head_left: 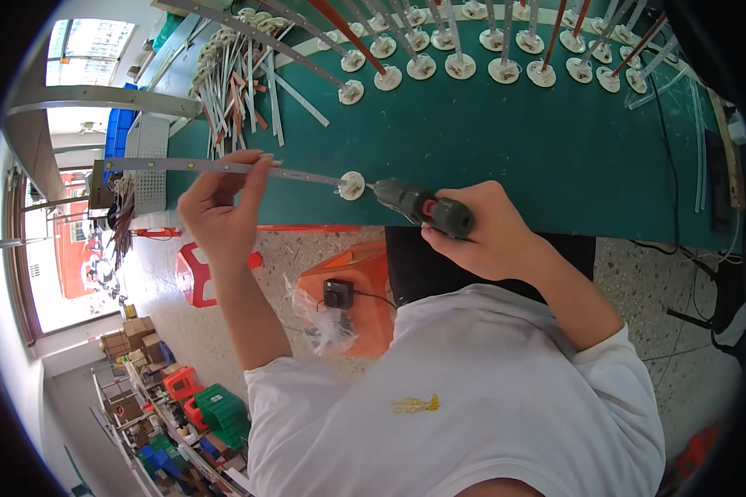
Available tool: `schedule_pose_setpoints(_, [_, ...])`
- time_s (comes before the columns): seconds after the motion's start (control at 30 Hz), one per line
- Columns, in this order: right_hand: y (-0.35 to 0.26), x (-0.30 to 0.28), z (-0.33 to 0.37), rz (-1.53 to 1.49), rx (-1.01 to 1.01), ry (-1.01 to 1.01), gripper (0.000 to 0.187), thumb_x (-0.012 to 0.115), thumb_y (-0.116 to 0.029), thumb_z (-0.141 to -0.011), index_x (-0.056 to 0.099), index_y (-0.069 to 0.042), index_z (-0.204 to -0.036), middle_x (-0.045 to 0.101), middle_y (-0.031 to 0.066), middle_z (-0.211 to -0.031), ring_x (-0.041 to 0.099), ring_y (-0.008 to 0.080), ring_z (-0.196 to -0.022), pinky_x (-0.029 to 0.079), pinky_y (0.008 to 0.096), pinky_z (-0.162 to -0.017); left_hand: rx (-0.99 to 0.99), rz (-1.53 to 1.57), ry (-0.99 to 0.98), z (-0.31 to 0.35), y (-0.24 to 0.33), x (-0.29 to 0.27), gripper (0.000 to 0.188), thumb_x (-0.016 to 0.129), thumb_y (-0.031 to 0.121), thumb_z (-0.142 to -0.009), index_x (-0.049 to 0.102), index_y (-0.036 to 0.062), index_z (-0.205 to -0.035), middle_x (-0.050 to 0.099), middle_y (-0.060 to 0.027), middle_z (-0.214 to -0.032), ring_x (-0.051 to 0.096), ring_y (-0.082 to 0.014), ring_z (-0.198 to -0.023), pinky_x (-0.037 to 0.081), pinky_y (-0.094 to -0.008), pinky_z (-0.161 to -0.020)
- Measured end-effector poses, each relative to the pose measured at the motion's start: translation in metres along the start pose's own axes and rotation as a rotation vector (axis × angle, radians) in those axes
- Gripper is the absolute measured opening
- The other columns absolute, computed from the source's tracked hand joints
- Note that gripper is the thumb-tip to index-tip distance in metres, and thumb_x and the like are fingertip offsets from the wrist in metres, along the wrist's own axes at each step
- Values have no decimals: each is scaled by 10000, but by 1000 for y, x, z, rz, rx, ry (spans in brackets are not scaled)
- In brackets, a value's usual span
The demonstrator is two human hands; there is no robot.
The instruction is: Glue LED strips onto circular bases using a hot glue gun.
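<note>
My left hand [224,207] pinches a long, thin light strip [307,176] between thumb and fingers, holding it sideways near the table's front edge. A round white base [355,192] with small fittings is at the strip's right end. In my right hand [497,236] is a dark green electric screwdriver [406,200] with a red part by the grip. Its bit points left and meets, or nearly meets, the round base; whether it touches a screw there I cannot tell.
Several round bases [460,66] with upright clear or reddish strips line the far side of the green table [472,132]. Loose strips [253,91] lie in a pile at the far left. A black cable [671,166] runs down the right. Below stands an orange stool [365,306].
</note>
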State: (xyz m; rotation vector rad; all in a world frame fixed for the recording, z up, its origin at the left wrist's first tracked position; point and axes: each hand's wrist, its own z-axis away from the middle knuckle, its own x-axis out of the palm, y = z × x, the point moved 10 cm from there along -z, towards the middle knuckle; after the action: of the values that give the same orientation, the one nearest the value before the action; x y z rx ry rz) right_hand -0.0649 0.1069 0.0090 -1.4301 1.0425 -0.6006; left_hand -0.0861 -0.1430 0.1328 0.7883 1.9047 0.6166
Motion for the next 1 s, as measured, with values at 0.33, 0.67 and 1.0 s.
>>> schedule_pose_setpoints(0.33, [1,25,-17,128,-108,-40,159,737,-112,-789,611,-24,-749,564,135,-621,570,348,-579,423,404,-532,22,-56,-71,33,-37,52,84,796,-4,-790,757,-44,-853,764,-54,-809,708,-94,-696,517,-211,-580])
schedule_pose_setpoints(0.67, [2,35,-22,162,-118,-28,162,738,-108,-786,607,-21,-750,564,134,-623,573,337,-568,421,391,-523,70,-276,-149,33,-29,63,85,811,35,-795,752,-21,-820,746,-58,-793,685,-102,-651,510,-221,-563])
schedule_pose_setpoints(1.0, [4,38,-24,224,-99,-3,154,739,-113,-788,611,-27,-774,556,132,-617,565,329,-544,413,381,-505,98,-273,-158,28,-30,66,66,799,31,-784,740,24,-811,704,-50,-663,647,-90,-555,448,-212,-511])
